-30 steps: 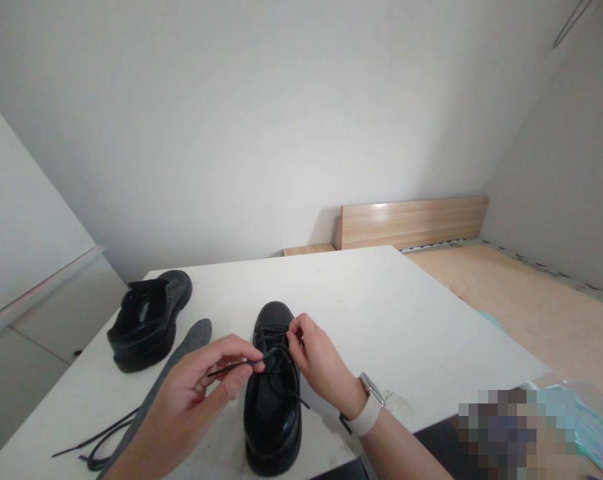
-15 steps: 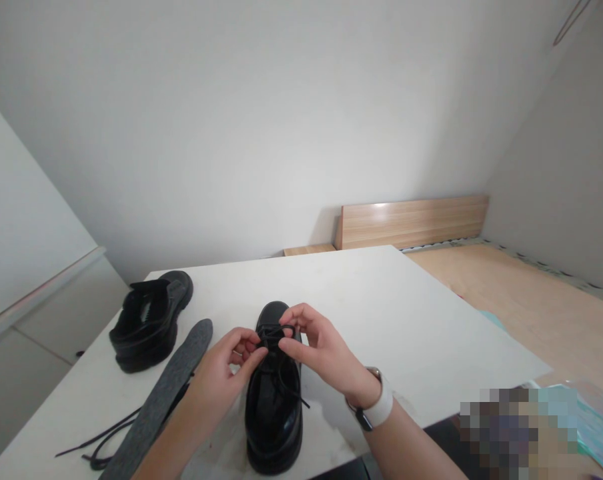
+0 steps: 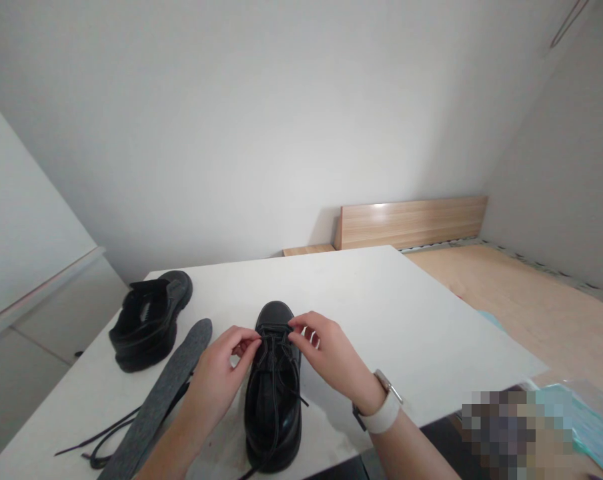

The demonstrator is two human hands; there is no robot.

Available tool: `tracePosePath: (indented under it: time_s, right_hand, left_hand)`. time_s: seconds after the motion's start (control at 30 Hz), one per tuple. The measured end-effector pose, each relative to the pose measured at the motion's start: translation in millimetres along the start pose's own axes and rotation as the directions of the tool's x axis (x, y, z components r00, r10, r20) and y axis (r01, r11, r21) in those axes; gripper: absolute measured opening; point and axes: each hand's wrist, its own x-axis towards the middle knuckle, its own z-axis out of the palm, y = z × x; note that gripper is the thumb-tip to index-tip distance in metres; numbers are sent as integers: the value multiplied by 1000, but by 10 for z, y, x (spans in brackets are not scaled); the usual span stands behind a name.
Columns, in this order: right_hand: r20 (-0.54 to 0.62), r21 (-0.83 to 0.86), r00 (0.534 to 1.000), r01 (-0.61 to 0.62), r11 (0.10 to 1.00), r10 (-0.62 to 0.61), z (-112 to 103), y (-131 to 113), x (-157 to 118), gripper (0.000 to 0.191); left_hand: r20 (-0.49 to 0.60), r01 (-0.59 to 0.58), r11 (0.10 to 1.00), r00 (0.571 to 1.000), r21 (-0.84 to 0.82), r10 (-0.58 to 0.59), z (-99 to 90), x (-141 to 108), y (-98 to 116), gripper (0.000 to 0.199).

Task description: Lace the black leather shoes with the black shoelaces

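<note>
A black leather shoe [image 3: 272,440] stands upright on the white table, toe pointing away from me. Its black shoelace [image 3: 275,407] runs through the front eyelets; one long end hangs back over the opening and past the heel, another lies to the right. At the left eyelets, my left hand [image 3: 224,367] pinches the lace between thumb and forefinger. My right hand [image 3: 331,350], wearing a white-banded watch [image 3: 384,410], pinches it at the right eyelets. The fingertips partly hide the lace.
Left of my left hand lies a grey insole [image 3: 169,383], beside a loose black lace [image 3: 101,437]. A second black shoe [image 3: 149,327] sits at the table's [image 3: 361,287] far left. Right of the table is a bed base with a wooden headboard [image 3: 416,220].
My hands have moved apart to opposite sides of the eyelets. A long lace end now drapes back over the shoe opening, and the lacing between the hands lies flatter.
</note>
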Motion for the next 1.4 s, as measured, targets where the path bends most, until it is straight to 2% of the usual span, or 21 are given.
tracePosePath:
  time_s: [0.07,0.27,0.47,0.6,0.7,0.83,0.97,1.07,1.2,1.3,1.4]
  right_hand:
    - [9,-72,1000,-2,997,3,78,96,16,13]
    - [-40,-101,999,-15,995,11,168,151,49,13]
    - [-28,-86,1000,0,996,-3,210,215,95,10]
    - [-37,0,999,20,1000,-20,231,280,109,6]
    - [-42,77,999,20,997,-17,260,321,134,3]
    - [-82,176,996,-5,984,20,300,329,166,2]
    - [-71,235,997,18,972,-1,279,295,141,7]
    - [-51,182,999,22,983,-13,224,290,84,13]
    - [-46,107,999,14,994,-9,161,284,29,3]
    - [-98,72,994,47,996,-39,157,239,23,9]
    - [-100,26,994,46,999,-43,182,198,34,8]
  left_hand:
    - [-13,-32,999,999,30,33,5,0,19,22]
    - [-29,-23,999,999,49,25,36,4,107,18]
    - [14,32,996,999,-86,-30,58,25,137,15]
    - [59,38,976,998,-216,-26,57,44,77,24]
    - [44,58,964,998,-261,-48,52,60,56,22]
    - [5,56,970,998,-237,-57,70,68,74,22]
    - [-37,23,991,999,-131,-28,102,69,59,27]
    - [-17,44,994,999,-103,-46,96,67,17,22]
    - [51,82,990,996,-116,-76,61,60,-3,18]
    - [-1,60,995,998,-85,-60,59,57,22,17]
    - [-41,47,995,998,-88,-51,86,56,44,16]
